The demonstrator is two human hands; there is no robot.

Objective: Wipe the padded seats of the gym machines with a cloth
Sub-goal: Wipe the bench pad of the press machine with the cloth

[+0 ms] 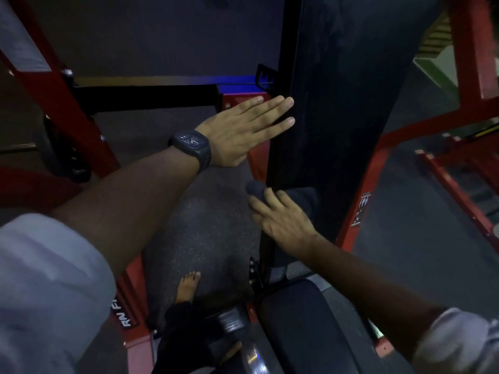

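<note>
Mid-wipe on the pad (337, 117): right grip (283, 220) curled on the cloth (255, 188), left grip (243, 130) flat, fingers straight, bracing its edge; next, likely a firm stroke along the pad.

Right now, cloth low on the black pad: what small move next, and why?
Probably slide the right hand with the dark cloth up the black pad toward the left hand. The cloth sits at the pad's lower end, most of its length lies above, and the left hand lies flat on its edge.
</note>
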